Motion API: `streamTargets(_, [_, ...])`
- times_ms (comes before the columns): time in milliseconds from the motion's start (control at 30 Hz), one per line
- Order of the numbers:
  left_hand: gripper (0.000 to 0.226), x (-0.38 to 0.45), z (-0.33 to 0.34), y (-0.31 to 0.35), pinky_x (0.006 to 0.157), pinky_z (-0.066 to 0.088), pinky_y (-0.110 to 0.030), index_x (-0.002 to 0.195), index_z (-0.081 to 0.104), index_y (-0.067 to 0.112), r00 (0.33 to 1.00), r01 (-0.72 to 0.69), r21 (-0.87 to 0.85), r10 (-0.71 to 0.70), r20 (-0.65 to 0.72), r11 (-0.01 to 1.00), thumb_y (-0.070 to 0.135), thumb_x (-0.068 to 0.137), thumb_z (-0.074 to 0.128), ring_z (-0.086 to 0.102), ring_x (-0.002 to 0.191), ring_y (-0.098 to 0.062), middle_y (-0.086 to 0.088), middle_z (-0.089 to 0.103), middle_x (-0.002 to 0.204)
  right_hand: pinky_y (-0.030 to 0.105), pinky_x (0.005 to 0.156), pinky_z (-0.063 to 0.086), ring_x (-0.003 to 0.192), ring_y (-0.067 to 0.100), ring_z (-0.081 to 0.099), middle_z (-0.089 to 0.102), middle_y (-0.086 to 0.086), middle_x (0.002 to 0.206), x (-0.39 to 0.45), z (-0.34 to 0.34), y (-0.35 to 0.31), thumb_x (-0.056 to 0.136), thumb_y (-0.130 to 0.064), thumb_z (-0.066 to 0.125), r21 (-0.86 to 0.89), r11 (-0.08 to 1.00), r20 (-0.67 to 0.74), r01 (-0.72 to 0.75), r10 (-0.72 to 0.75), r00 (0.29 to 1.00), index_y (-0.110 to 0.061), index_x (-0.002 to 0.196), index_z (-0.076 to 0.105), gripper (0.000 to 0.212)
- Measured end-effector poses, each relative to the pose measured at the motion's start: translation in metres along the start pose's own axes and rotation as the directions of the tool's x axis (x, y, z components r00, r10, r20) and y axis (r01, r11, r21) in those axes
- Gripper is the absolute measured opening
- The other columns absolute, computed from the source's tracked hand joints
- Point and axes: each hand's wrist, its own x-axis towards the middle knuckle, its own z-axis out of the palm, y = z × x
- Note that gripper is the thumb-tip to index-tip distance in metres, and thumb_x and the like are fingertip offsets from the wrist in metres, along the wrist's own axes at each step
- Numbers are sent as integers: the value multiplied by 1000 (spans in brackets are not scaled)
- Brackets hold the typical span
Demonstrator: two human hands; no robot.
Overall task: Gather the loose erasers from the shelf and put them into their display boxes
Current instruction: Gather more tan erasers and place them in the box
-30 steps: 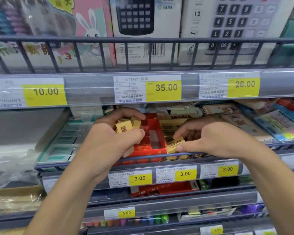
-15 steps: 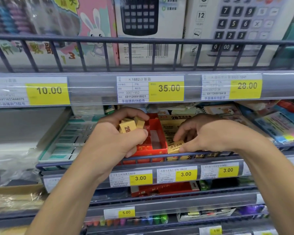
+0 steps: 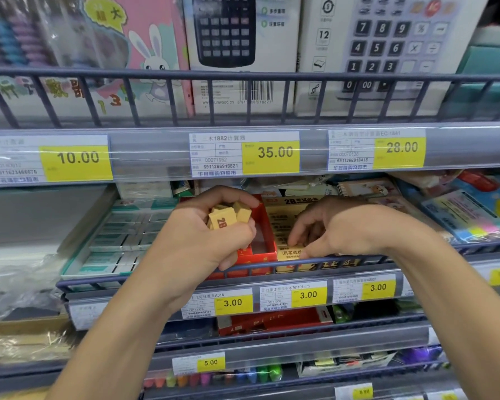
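My left hand [image 3: 205, 235] grips a bunch of small yellow erasers [image 3: 227, 216] marked 2B, held up in front of the red display box [image 3: 260, 252]. To the right stands a yellow display box [image 3: 289, 215] packed with yellow erasers. My right hand [image 3: 338, 229] reaches into its front row, and its thumb and fingers pinch one yellow eraser [image 3: 289, 253] standing at the box's front edge. Both boxes sit behind the dark wire rail [image 3: 387, 258] of the middle shelf.
A teal-edged tray of white erasers [image 3: 119, 241] lies left of the red box. Notebooks and coloured sticky notes [image 3: 474, 217] fill the right. Calculator boxes [image 3: 237, 50] stand on the shelf above. Price strips [image 3: 272, 153] run along the shelf fronts, with more stationery below.
My right hand has lowered its yellow eraser down to the front row of the yellow box. My left hand has stayed in place with its bunch of erasers.
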Motion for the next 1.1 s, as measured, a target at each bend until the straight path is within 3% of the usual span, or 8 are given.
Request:
streamTargets(100, [28,0,3,-1,47,38,-18,98,77,20,999,32,1,-32,19,999,-4,86,70,40,45,-15,2,65,66,6,64,45,78,-6,62,69,-21,88,-11,5,-6,83,-39,76,138,986,-193,95,-67,979,-42,101,72,19])
streamTargets(233, [21,-1,5,2,47,39,-22,97,73,14,995,71,23,-73,68,997,4,79,76,41,45,-16,2,64,67,29,77,56,91,13,68,73,-11,103,-27,17,-30,88,-32,70,464,778,-417,423,-230,880,-37,114,70,27])
streamTargets(367, [15,-3,5,6,45,37,-20,61,67,19,987,86,30,-89,133,996,9,72,70,42,45,-16,-6,55,62,46,73,56,84,23,67,72,-3,104,-27,26,-45,93,-26,67,345,770,-476,536,-349,807,-36,121,68,30])
streamTargets(500, [7,-6,0,4,48,42,-20,70,70,9,978,115,11,-115,171,993,14,70,76,48,45,-18,-12,64,70,35,70,53,85,14,66,70,-12,107,-22,26,-41,90,-33,70,295,796,-452,528,-371,811,-37,115,69,25])
streamTargets(567, [24,-9,-5,3,50,46,-22,83,73,3,972,129,-25,-121,203,991,18,66,80,52,53,-23,-15,71,79,32,73,52,86,15,65,70,-9,106,-21,25,-40,89,-31,72,309,780,-438,544,-391,809,-32,110,70,21])
streamTargets(667, [35,-13,-12,2,50,49,-25,101,69,1,972,148,-69,-133,194,987,14,70,80,55,65,-31,-20,76,87,30,67,52,77,20,65,71,3,93,-20,24,-37,87,-23,75,492,665,-450,563,-359,818,-22,101,72,15])
streamTargets(767, [27,-15,-16,2,47,44,-23,93,70,11,982,150,-81,-139,128,985,12,68,79,48,58,-25,-11,76,88,29,66,50,64,17,61,70,7,76,-22,22,-29,88,-33,73,570,642,-480,513,-247,842,-23,97,71,14])
streamTargets(1100, [17,-14,-14,-3,44,35,-21,94,78,21,995,86,-94,-81,58,992,22,77,80,39,49,-15,1,59,66,25,61,52,65,25,60,71,14,86,-24,34,-37,83,-24,77,780,426,-431,459,-168,887,-10,101,70,24])
